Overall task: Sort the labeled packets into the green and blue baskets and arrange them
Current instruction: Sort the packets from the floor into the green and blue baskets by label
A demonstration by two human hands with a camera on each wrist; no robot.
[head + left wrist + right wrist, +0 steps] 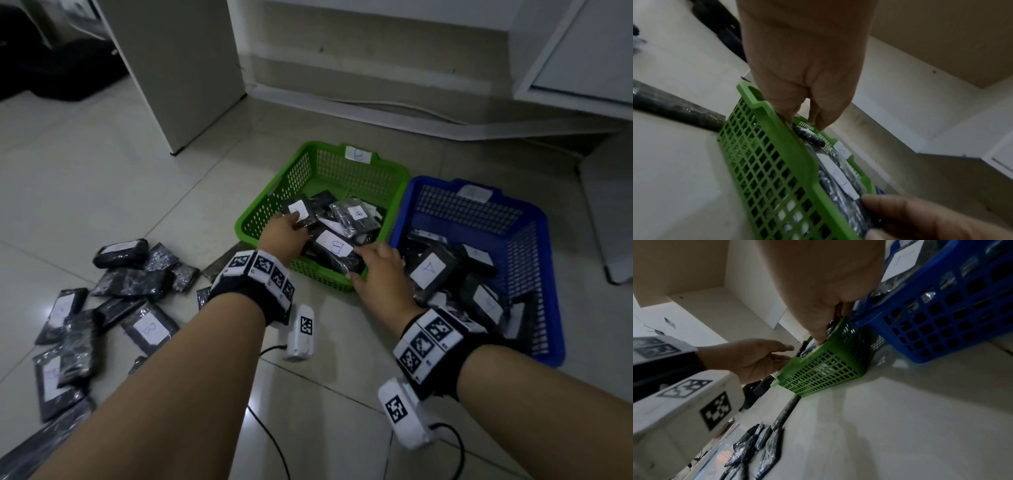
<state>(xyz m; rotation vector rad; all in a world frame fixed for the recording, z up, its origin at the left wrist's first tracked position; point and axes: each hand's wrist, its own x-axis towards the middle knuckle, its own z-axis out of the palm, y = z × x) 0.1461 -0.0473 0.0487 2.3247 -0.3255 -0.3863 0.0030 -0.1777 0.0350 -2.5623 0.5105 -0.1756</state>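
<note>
With both baskets side by side on the floor point(137, 178), green basket point(329, 164) to the left and touching the blue basket point(548, 260), tidying the B side comes first. Worth squaring the heap inside the green one before adding more from the loose packets point(130, 284) scattered well to the left. Left hand point(282, 233) reaches over the near rim, fingers loosely spread and resting on a small labelled packet point(300, 211); no closed pinch visible. Right hand point(378, 270) lies flat, fingers straight, against the packet marked B point(334, 247) at the near wall. Best pressed flat, labels up, edges aligned.
</note>
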